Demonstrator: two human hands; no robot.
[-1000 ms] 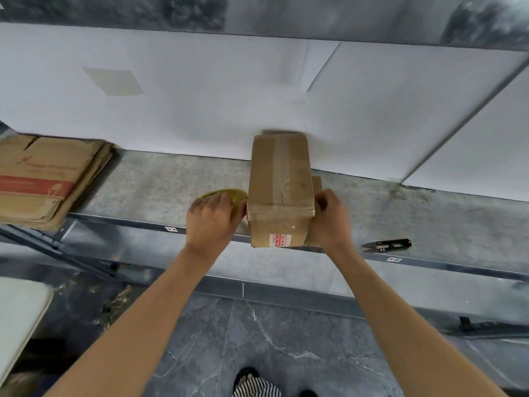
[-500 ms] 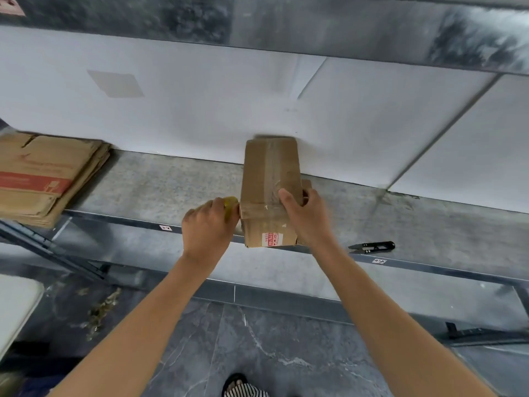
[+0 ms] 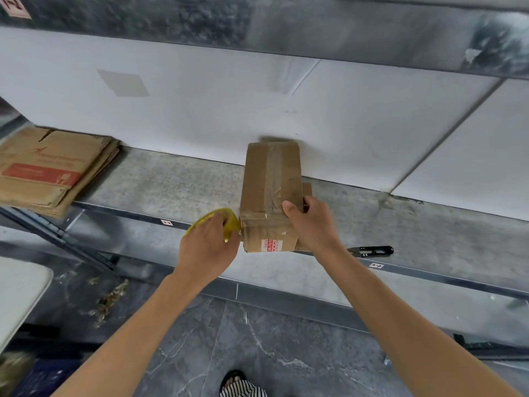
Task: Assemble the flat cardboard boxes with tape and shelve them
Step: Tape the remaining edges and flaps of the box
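Gripping the assembled cardboard box (image 3: 272,196) at its near right corner, our right hand (image 3: 313,227) lays its thumb on the taped top and curls its fingers round the right side. The box lies lengthwise on the grey metal shelf (image 3: 171,184). Its far end is against the white wall panel (image 3: 200,110) and its near end is at the shelf's front edge. Clear tape runs along its top. Our left hand (image 3: 209,249) sits just beside the near left corner, fingers clamped over a yellow tape roll (image 3: 230,222) that touches the box.

To the right, black snips (image 3: 372,250) lie on the shelf's front edge, apart from the box. At the far left of the shelf we see a stack of flat cardboard boxes (image 3: 48,170), well apart.

A red-and-white label (image 3: 270,245) sits on the box's near face, its print too small to read. The top flat box carries a red band with pale writing we cannot make out. Two small white tags (image 3: 167,222) are stuck on the shelf rail, also unreadable.

Overhead runs another metal shelf (image 3: 343,32). Below is a dark grey marbled floor (image 3: 272,339) with some scraps (image 3: 111,299) at the left.
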